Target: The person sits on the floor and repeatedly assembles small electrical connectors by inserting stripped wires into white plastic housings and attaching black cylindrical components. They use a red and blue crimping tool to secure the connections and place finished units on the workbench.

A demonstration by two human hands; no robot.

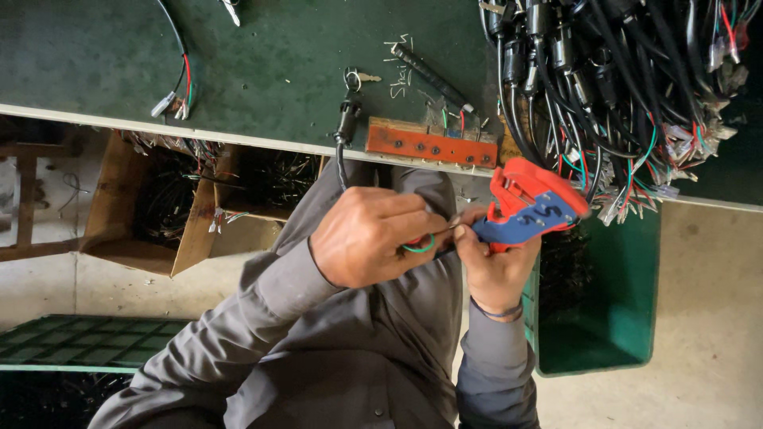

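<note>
Left hand point(369, 237) closed round thin green wire point(420, 246), looped out at its 3 o'clock side. Right hand point(494, 266) gripped red-and-blue crimping tool point(531, 208), tool head pointing toward 2 o'clock, wire end meeting tool just beside right fingers. Both hands held above lap, below edge of green table point(262, 71). Orange metal block point(431, 145) sat on table edge at 12 o'clock from hands. Big bundle of black cables point(628, 87) lay at 1 o'clock. Green crate point(612, 310) at 4 o'clock, cardboard box point(143, 214) at 9 o'clock.
</note>
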